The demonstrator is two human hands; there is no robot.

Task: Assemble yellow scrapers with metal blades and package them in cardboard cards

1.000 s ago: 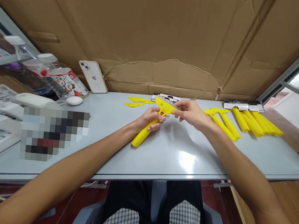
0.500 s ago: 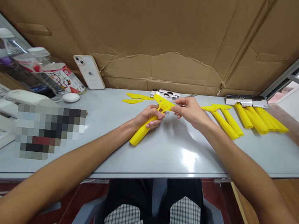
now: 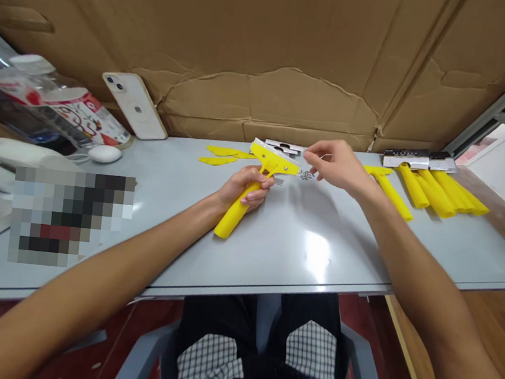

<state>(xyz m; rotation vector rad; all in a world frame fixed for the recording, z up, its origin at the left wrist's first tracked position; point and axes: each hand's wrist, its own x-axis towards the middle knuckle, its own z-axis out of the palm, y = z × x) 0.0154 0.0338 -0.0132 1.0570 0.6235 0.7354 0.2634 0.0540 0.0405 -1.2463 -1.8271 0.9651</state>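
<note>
Tool [image 3: 274, 159], T-shaped yellow plastic: left hand [image 3: 247, 186] grips; right hand [image 3: 336, 163], grip unclear, may brush astray silvery metal bits [image 3: 306, 175] at its eight o'clock.

The shiny grey desk [image 3: 254, 264] has a little pile of screws [image 3: 306, 175], flat yellow pieces [image 3: 217, 161], yellow handles [image 3: 431, 198], a white mouse [image 3: 104, 154] and a phone [image 3: 136, 107] on it.

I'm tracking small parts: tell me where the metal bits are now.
In the head view, the metal bits lie on the table just right of centre, between the yellow tool in the left hand and the right hand.
</note>
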